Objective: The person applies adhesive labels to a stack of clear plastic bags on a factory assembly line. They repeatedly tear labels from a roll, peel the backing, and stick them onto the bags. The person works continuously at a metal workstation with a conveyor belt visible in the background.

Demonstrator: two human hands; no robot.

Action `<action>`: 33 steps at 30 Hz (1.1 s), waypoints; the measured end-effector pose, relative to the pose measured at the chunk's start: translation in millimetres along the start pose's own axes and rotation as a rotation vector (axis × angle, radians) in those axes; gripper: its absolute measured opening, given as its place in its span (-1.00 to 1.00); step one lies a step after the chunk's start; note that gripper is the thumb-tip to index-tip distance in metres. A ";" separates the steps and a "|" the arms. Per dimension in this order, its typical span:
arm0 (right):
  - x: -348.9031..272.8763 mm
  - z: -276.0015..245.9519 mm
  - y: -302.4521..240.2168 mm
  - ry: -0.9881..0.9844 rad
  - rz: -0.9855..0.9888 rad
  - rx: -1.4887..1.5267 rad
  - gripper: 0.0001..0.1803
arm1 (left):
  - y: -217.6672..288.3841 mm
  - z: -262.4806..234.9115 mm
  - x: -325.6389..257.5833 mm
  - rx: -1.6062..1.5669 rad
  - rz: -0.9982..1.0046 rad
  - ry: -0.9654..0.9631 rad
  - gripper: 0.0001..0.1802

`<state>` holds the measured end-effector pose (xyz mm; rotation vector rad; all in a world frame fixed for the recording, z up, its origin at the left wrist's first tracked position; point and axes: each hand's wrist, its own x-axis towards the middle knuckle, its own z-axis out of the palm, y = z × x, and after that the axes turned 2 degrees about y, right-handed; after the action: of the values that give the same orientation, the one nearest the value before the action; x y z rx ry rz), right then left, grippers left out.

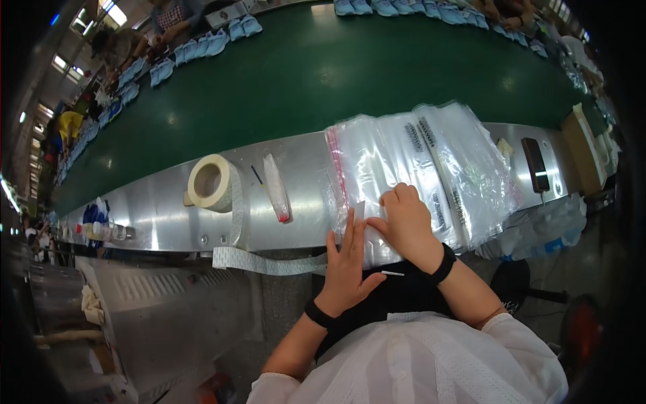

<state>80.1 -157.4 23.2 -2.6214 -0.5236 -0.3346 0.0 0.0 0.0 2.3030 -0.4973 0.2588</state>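
Observation:
A stack of clear plastic bags with a red-striped edge and dark print lies on the metal bench before me. My left hand rests at the stack's near left corner with fingers stretched out. Just beyond its fingertips is a small pale sticker. My right hand lies on the bags, fingers bent and thumb apart, pointing toward the sticker. A roll of labels stands to the left. Its backing strip hangs over the bench edge and runs toward my left hand.
A slim tool in a clear sleeve lies between roll and bags. A phone and a cardboard box are at the right. Beyond the metal bench runs a green belt with pale blue shoes and people along its far side.

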 end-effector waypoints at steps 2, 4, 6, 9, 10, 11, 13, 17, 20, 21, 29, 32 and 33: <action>11.5 13.4 -8.4 0.055 0.011 -0.011 -0.64 | -14.0 -3.3 1.5 0.116 -0.009 -0.008 0.06; 0.0 -5.1 11.6 0.012 0.040 0.004 -0.68 | 1.4 21.4 0.4 0.014 -0.039 0.027 0.05; 3.1 -2.9 13.1 0.019 0.073 0.080 -0.71 | -2.2 18.9 1.3 0.003 -0.039 0.064 0.05; 2.2 8.2 14.6 0.005 0.115 0.078 -0.73 | -3.9 17.0 0.7 -0.044 -0.030 0.116 0.02; 1.4 13.2 16.0 0.023 0.103 0.034 -0.73 | -2.7 15.9 1.3 -0.045 -0.018 0.125 0.00; 2.1 14.8 16.7 0.041 0.092 -0.010 -0.72 | -2.1 15.0 3.9 -0.047 -0.006 0.135 -0.01; 6.4 8.3 3.4 0.121 -0.002 -0.031 -0.70 | -3.7 17.2 2.7 -0.068 0.010 0.164 -0.02; 8.5 8.2 0.7 0.151 -0.003 0.009 -0.71 | -4.4 21.3 0.3 -0.035 -0.015 0.122 0.00; 11.0 12.7 12.1 0.113 0.011 0.001 -0.76 | -1.0 21.5 3.1 -0.066 -0.021 0.155 0.01; 10.7 16.7 14.4 0.127 -0.003 -0.019 -0.76 | -0.8 22.7 1.5 -0.070 -0.027 0.171 0.01; 15.0 11.5 -2.1 0.094 -0.046 -0.025 -0.64 | -0.1 25.1 -4.1 0.016 -0.060 0.144 0.02; 12.7 15.7 3.1 0.141 -0.073 -0.072 -0.82 | 4.6 22.0 -2.3 0.054 -0.034 0.170 0.00; 10.6 17.4 7.8 0.160 -0.082 -0.112 -0.84 | 7.2 23.2 -1.6 0.053 -0.026 0.186 -0.01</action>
<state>95.4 -152.4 8.5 -2.6547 -0.5731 -0.6108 -3.6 -20.8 -12.1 2.3073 -0.3696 0.4728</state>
